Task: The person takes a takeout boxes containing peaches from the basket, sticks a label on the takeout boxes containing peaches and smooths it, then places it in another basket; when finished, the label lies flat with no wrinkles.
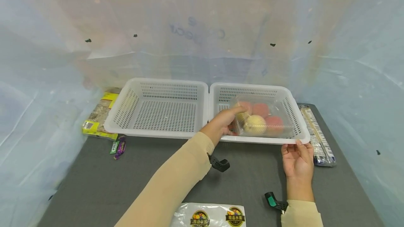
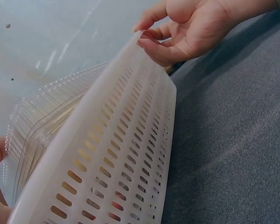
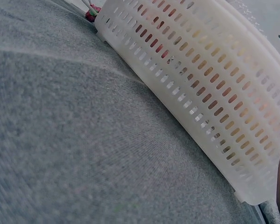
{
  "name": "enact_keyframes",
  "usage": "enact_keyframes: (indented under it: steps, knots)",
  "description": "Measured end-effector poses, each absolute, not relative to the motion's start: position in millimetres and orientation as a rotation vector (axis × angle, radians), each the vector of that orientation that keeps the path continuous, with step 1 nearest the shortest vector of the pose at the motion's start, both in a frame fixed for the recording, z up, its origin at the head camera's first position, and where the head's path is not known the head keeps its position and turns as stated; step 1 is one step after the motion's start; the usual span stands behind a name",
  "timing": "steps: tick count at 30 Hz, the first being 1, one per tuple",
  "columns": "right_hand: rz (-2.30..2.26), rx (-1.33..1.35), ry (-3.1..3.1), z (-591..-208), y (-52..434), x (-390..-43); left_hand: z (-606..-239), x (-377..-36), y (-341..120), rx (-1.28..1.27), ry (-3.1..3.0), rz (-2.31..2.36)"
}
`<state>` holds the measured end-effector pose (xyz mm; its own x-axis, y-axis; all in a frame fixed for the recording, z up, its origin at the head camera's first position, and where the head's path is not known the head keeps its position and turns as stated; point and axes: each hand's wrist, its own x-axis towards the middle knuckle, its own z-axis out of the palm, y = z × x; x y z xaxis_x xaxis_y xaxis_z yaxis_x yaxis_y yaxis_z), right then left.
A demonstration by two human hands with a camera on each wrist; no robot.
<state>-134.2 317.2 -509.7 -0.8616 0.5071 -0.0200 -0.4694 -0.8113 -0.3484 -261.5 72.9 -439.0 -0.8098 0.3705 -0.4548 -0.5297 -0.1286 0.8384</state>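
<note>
Head view: the left hand [image 1: 222, 123] reaches over the near rim of the right-hand white perforated plastic basket [image 1: 300, 129] and grips the left end of a clear plastic clamshell box of peaches [image 1: 262, 120], thumb on top and fingers curled under its edge. The box sits inside that basket, toward its front, and holds pinkish-red and pale yellow fruit. The right hand [image 1: 297, 158] lies on the dark grey counter [image 1: 94, 185] just in front of the basket, palm up, with relaxed fingertips touching the basket's front right rim; it holds nothing.

A second white perforated plastic basket [image 1: 161, 109] stands touching the first on its left. Left of it lies a yellow-edged packet of dried food [image 1: 99, 116], and near that packet's front corner a green and purple wrapped sweet [image 1: 118, 147]. A long narrow clear packet with blue print [image 1: 317, 134] lies along the right basket's outer side. At the counter's near edge lies a clear bag with two round fruit labels [image 1: 209, 215].

In the left wrist view the box's ribbed lid [image 2: 42, 121] rises above the basket wall, and the other hand's fingers [image 2: 163, 46] seem to rest on the rim, though the contact is hard to judge.
</note>
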Motion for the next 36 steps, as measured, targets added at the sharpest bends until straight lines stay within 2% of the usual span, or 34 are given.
enact_keyframes:
  steps: [28,36]
  knots:
    - [2.605,-0.138,-0.449,-515,323,-136,-436,-249,78,-0.193,1.668,2.148]
    - [2.621,-0.159,-0.431,-511,322,-137,-409,-252,66,-0.086,1.592,2.277]
